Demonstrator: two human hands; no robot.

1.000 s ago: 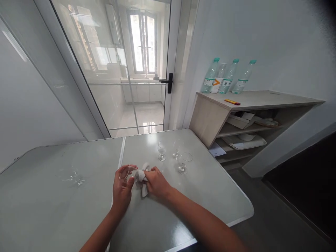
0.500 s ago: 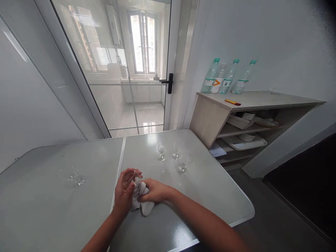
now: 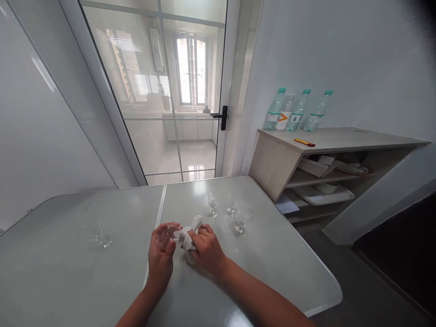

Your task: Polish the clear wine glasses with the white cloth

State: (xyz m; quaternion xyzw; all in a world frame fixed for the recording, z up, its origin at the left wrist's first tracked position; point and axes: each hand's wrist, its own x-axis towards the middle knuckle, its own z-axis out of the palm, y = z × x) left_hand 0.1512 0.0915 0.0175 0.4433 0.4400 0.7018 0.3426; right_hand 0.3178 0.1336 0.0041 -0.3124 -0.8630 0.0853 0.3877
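Note:
My left hand (image 3: 161, 252) is wrapped round the bowl of a clear stemmed glass (image 3: 167, 235), which lies tilted on its side with its stem toward the right. A white cloth (image 3: 187, 236) is bunched about the foot end of that glass, and my right hand (image 3: 208, 249) grips the cloth there. The foot itself is hidden in the cloth. Beyond my hands stand three more clear stemmed glasses, one at the left (image 3: 213, 205), one behind (image 3: 232, 204) and one nearer (image 3: 240, 222).
More clear glassware (image 3: 102, 238) sits on the left part of the grey table (image 3: 126, 272). To the right, a wooden shelf unit (image 3: 272, 163) carries several plastic bottles (image 3: 298, 113) and a yellow-and-red object (image 3: 304, 142). A glass door (image 3: 190, 154) is behind the table.
My right hand has turned, bringing the cloth up and round the foot end of the glass. The glass has tipped further sideways. The whole view has shifted slightly upward.

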